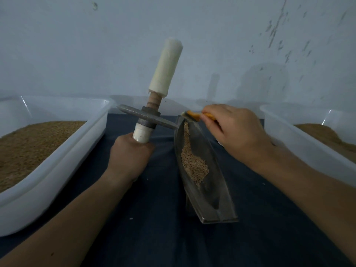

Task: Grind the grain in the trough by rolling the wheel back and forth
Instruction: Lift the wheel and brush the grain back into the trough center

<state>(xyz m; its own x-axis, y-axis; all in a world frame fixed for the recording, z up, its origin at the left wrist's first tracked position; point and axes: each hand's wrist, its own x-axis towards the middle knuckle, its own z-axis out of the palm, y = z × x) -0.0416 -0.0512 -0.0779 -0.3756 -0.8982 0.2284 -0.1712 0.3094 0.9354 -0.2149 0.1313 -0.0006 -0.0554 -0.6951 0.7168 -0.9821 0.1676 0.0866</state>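
Observation:
A boat-shaped metal trough lies on the dark cloth, running from near me toward the wall. Tan grain lies along its bottom, mostly in the far half. My left hand grips the lower white handle of the grinding wheel, holding it upright in the air left of the trough. Its grey disc is nearly level and its upper handle is wrapped in white. My right hand pinches a small orange-handled brush at the trough's far tip.
A white plastic tub with brown grain stands at the left. Another white tub holding a tan heap stands at the right. A pale wall rises close behind. Dark cloth covers the table between the tubs.

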